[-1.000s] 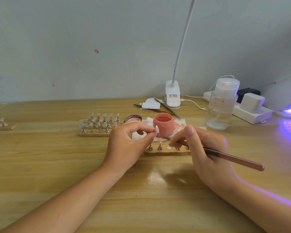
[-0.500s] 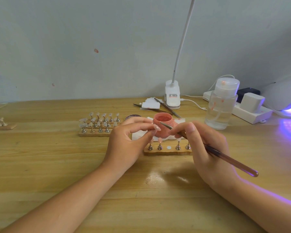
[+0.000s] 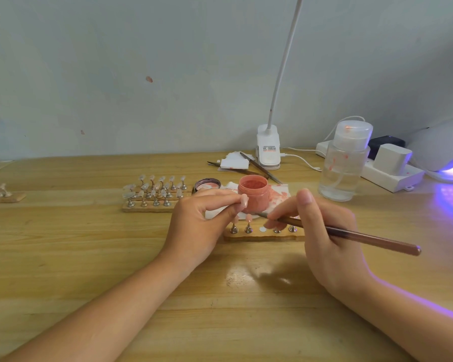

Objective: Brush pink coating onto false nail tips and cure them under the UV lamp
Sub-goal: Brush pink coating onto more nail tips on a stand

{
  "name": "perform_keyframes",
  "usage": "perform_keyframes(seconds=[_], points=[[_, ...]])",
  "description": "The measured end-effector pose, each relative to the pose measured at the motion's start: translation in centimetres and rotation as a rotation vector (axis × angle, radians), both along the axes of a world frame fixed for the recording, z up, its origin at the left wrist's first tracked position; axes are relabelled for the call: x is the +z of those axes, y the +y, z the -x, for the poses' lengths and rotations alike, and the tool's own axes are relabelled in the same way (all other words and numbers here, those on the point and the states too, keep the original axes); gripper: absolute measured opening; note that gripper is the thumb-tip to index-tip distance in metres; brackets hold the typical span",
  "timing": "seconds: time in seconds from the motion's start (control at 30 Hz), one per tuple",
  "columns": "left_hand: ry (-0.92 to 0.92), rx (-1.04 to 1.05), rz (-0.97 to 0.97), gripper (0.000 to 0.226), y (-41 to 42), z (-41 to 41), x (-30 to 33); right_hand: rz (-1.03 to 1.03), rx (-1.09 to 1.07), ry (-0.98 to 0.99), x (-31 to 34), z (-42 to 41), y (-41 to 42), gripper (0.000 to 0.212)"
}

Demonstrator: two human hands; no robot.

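My left hand (image 3: 202,226) pinches a small false nail tip (image 3: 244,199) between thumb and forefinger, just left of the open pink jar (image 3: 253,195). My right hand (image 3: 322,231) grips a brown brush (image 3: 356,235); its bristle end points left, low in front of the jar and below the held tip. Under both hands lies a small wooden holder (image 3: 263,235) with metal pegs, some carrying pink tips, one spot bare. The UV lamp (image 3: 445,150) glows purple at the far right.
A wooden rack of clear nail tips (image 3: 152,194) stands left of the jar, the jar's lid (image 3: 207,184) beside it. Stained tissue (image 3: 279,194), a clear pump bottle (image 3: 344,163), a clip lamp base (image 3: 268,150), tweezers and a power strip (image 3: 387,171) crowd the back right.
The brush tip rose to the jar's rim, then dropped back down in front of the jar. My left hand kept pinching the tip at about the same place.
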State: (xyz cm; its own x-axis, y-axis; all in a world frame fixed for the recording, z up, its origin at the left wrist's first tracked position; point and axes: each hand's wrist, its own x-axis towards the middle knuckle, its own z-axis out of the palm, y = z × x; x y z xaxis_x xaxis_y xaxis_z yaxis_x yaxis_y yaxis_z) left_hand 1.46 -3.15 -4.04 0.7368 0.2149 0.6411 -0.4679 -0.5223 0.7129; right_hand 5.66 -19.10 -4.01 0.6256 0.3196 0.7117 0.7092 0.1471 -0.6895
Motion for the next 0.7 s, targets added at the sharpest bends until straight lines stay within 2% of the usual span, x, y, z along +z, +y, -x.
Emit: perform_keyframes(seconds=[0.37,0.5,0.63,0.7], points=[[-0.011,0.012,-0.019,0.012,0.06,0.00,-0.08,0.027,-0.010,-0.031,0.08,-0.05,0.17,0.042],[-0.001,0.028,-0.018,0.011,0.00,-0.03,-0.05,-0.002,0.017,0.045,-0.10,-0.05,-0.01,0.043],[0.009,0.036,-0.012,0.011,-0.08,0.06,0.01,0.035,-0.034,-0.052,0.20,-0.02,0.22,0.040],[0.018,0.051,-0.028,0.013,-0.08,0.09,0.02,0.046,-0.004,-0.009,0.06,-0.07,0.15,0.040]])
